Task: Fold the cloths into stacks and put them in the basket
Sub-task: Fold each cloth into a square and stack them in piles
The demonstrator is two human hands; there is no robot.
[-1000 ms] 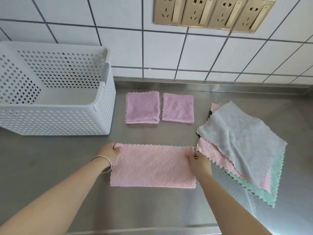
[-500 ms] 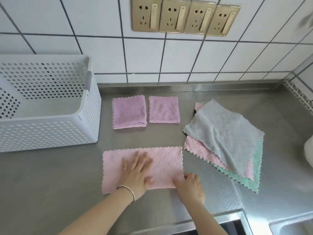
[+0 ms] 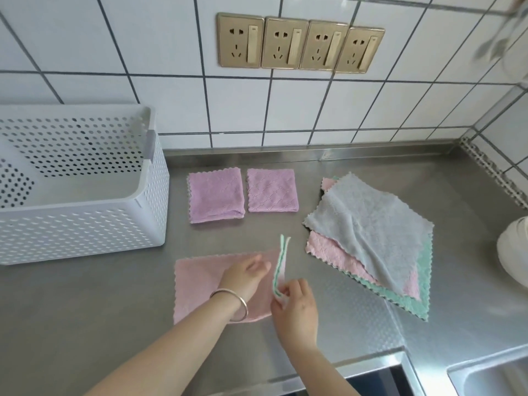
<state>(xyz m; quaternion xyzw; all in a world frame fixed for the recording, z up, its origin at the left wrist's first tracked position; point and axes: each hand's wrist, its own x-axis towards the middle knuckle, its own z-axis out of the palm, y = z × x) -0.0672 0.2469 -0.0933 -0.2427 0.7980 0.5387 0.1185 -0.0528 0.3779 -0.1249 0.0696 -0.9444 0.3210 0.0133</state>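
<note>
Pink cloth (image 3: pixel 200 284) is being pressed flat on the steel bench (image 3: pixel 85 310) by the left hand (image 3: pixel 243 277), fingers straight and relaxed, nothing gripped, bracelet (image 3: pixel 233 302) being worn at the wrist. The cloth's right edge (image 3: pixel 281 267) is being pinched and lifted upright by the right hand (image 3: pixel 297 304), fingers curled round it, edge showing a green trim. Two folded purple cloths (image 3: pixel 215 195) and (image 3: pixel 271 190) are being kept side by side at 12 o'clock of the pink one, close but apart. White perforated basket (image 3: pixel 85 221) is sitting at 10 o'clock, nothing visible inside. Unfolded pile at 2 o'clock: grey cloth (image 3: pixel 368 224) on top, another pink (image 3: pixel 328 250) under it, green (image 3: pixel 423 284) at the bottom. Wall sockets (image 3: pixel 300 44) are being seen above at 12 o'clock
</note>
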